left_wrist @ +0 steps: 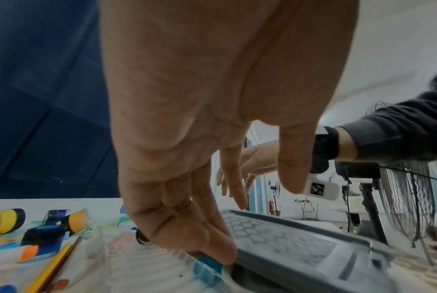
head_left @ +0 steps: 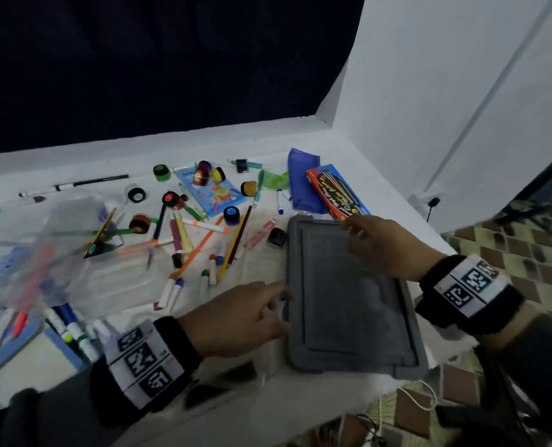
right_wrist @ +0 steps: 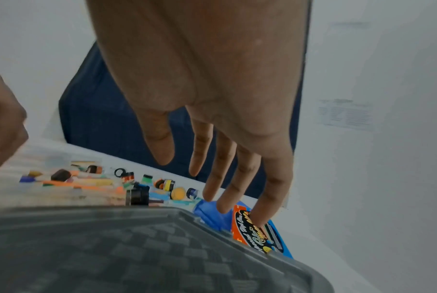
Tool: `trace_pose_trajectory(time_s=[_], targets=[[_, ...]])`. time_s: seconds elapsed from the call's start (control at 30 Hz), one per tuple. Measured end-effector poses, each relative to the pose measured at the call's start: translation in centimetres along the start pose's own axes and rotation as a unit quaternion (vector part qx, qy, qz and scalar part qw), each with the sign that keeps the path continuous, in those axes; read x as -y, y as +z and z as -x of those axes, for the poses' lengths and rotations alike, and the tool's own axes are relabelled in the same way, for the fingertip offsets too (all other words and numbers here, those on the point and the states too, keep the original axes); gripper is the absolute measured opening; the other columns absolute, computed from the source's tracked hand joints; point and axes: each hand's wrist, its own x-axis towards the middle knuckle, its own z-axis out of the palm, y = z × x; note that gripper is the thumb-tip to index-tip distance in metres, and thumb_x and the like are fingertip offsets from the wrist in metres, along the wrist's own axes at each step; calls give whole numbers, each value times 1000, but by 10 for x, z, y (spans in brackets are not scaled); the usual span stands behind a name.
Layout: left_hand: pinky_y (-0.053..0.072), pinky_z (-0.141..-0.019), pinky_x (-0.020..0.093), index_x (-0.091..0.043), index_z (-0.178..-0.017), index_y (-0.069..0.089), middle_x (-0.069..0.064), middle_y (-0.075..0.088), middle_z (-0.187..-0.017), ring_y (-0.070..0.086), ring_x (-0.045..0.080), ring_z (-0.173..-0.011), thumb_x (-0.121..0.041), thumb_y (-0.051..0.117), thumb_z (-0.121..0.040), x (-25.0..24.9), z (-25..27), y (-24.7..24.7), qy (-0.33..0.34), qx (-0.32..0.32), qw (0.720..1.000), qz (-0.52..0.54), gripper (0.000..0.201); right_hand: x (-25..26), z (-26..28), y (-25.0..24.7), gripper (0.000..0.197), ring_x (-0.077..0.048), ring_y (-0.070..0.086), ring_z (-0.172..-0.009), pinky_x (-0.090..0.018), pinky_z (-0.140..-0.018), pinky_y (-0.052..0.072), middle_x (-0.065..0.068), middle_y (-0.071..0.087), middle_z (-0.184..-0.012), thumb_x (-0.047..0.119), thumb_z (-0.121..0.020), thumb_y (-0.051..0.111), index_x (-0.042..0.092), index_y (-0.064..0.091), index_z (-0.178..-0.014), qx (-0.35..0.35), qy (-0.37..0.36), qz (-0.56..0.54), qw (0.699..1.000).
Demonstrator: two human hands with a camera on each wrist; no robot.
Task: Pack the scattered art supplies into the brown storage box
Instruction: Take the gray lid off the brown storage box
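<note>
The storage box [head_left: 342, 301] looks grey here, with its checkered lid on, and it stands at the table's right front. My left hand [head_left: 282, 308] is at the lid's left edge. Its straight fingertips [left_wrist: 222, 251] touch the rim beside a small blue-filled clear tray [left_wrist: 207, 265]. My right hand [head_left: 353, 229] hovers over the lid's far right corner, its fingers [right_wrist: 227, 194] straight and holding nothing. An orange and blue pencil pack [head_left: 336, 195] lies on a blue pouch [head_left: 300, 185] just beyond. Markers [head_left: 203, 225], pencils [head_left: 236, 243] and paint pots [head_left: 231, 215] lie scattered to the left.
A black pot [head_left: 276, 237] sits against the box's far left corner. A clear plastic bag [head_left: 74, 253] and a blue-framed board [head_left: 26, 350] with more markers lie at the left. The table ends just right of the box, above a tiled floor [head_left: 510, 253]. A fan [left_wrist: 408, 198] stands there.
</note>
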Motion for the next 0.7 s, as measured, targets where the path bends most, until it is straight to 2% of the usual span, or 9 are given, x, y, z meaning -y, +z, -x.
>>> trace_pose_trajectory(time_s=[0.03, 0.1, 0.13, 0.2, 0.27, 0.33, 0.43, 0.57, 0.7], targets=[[50, -83, 27, -39, -134, 44, -9, 54, -119, 58, 8, -97, -50, 58, -93, -3, -3, 3, 0, -1, 1000, -15, 44, -8, -8, 1, 34, -16, 58, -97, -7, -78, 40, -1, 61, -117, 26, -89, 62, 22, 55, -122, 25, -7, 24, 999], [49, -79, 25, -36, -131, 48, -10, 57, -114, 58, 7, -92, -45, 62, -93, -9, -9, 8, -7, -9, 1000, -29, 42, -20, -24, 3, 40, -24, 54, -117, -30, -96, 46, -3, 54, -131, 32, -94, 55, 18, 50, -131, 83, -36, 97, 991], [48, -76, 23, -35, -130, 49, -11, 58, -111, 58, 5, -89, -43, 63, -92, -13, -11, 10, -15, -15, 999, -31, 41, -24, -31, 4, 44, -26, 51, -122, -39, -99, 46, -5, 52, -133, 37, -95, 51, 15, 49, -133, 115, -55, 128, 984], [45, -71, 16, -35, -129, 49, -13, 59, -107, 56, 1, -83, -44, 64, -91, -20, -13, 15, -35, -25, 998, -34, 41, -32, -42, 3, 60, -31, 51, -123, -48, -97, 47, -8, 52, -130, 55, -89, 40, 12, 49, -131, 154, -83, 157, 972], [45, -74, 17, -34, -131, 48, -12, 59, -108, 55, 3, -86, -46, 65, -90, -27, -14, 21, -60, -24, 997, -45, 45, -45, -52, 6, 61, -32, 50, -123, -48, -98, 47, -8, 51, -130, 56, -87, 43, 14, 49, -130, 163, -95, 171, 967], [48, -82, 28, -37, -137, 42, -8, 57, -113, 54, 8, -93, -50, 66, -88, -32, -13, 29, -85, -12, 994, -74, 56, -55, -61, 10, 55, -30, 49, -124, -47, -98, 48, -6, 48, -132, 53, -90, 48, 16, 48, -131, 160, -117, 190, 961], [40, -78, 27, -45, -136, 37, -14, 50, -109, 44, 3, -90, -60, 72, -78, -41, -12, 39, -106, -23, 988, -110, 69, -60, -68, 12, 59, -31, 47, -125, -46, -99, 47, -7, 42, -136, 54, -90, 54, 18, 44, -136, 155, -138, 196, 958], [37, -72, 12, -41, -127, 48, -22, 47, -101, 44, -5, -83, -39, 83, -74, -56, -16, 47, -150, -60, 986, -35, 65, -65, -73, 12, 66, -32, 45, -125, -48, -98, 46, -6, 41, -134, 60, -85, 58, 24, 40, -137, 161, -159, 193, 955], [49, -81, 25, -49, -114, 51, -12, 59, -104, 55, 0, -90, -33, 88, -70, -57, -9, 45, -179, -90, 978, 65, 60, -66, -76, 14, 71, -34, 46, -124, -52, -99, 44, -9, 43, -133, 64, -84, 58, 23, 37, -138, 163, -161, 202, 952]])
